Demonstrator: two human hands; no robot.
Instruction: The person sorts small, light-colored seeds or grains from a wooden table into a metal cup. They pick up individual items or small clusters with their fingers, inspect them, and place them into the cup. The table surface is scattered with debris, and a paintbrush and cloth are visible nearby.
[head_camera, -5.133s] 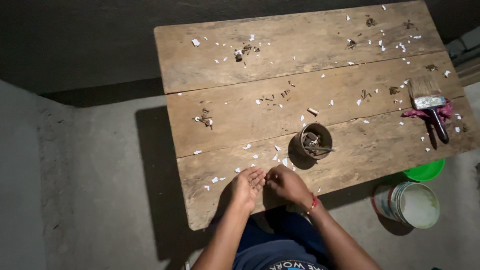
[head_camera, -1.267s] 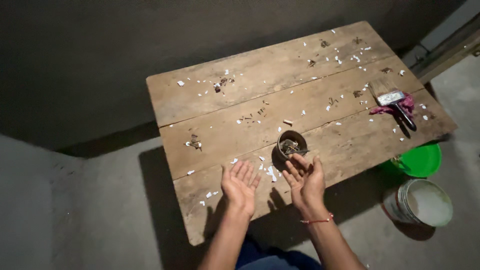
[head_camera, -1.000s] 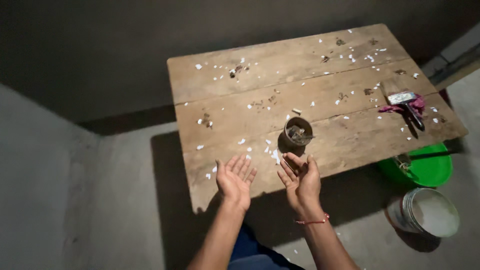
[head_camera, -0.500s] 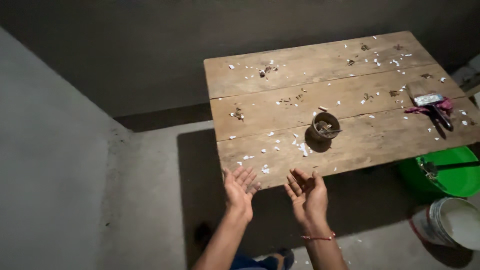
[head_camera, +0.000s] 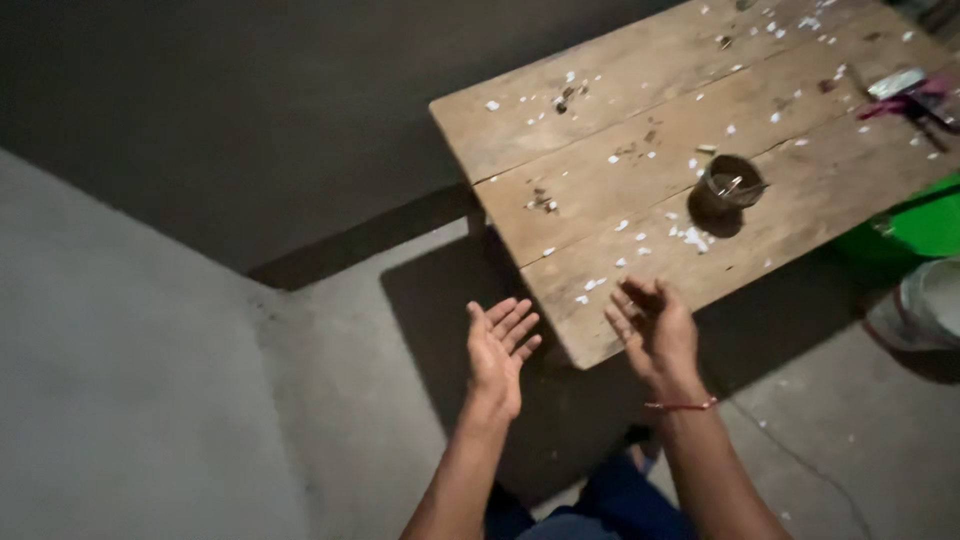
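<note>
- Head view, looking down: both hands are raised in front of the near edge of a wooden table (head_camera: 640, 130); neither touches it.
- Left hand (head_camera: 500, 345): palm up, fingers extended and close together, holding nothing. It hangs over the concrete floor (head_camera: 330, 400), just off the table's near corner.
- Right hand (head_camera: 655, 330): palm up, fingers loosely curled, holding nothing. A thin red thread bracelet (head_camera: 682, 405) sits on the wrist. The fingertips overlap the table's near edge in the picture; contact can't be told.
- The hands are apart, with a clear gap between them.
- Nearest things: white flakes (head_camera: 595, 285) scattered on the near plank, just beyond the right fingertips. More flakes are spread across all the planks.
- Small round tin (head_camera: 730, 182) stands upright on the table, further in from the right hand, with bits of metal inside; what they are is too small to tell. A clump of white flakes lies beside it.
- Far right table edge: a flat-bladed tool with pink cloth (head_camera: 905, 90), partly cropped.
- On the floor right of the table: green tub (head_camera: 915, 225), white bucket (head_camera: 925, 305), both cut by the frame.
- Dark wall (head_camera: 200, 110) behind the table.
</note>
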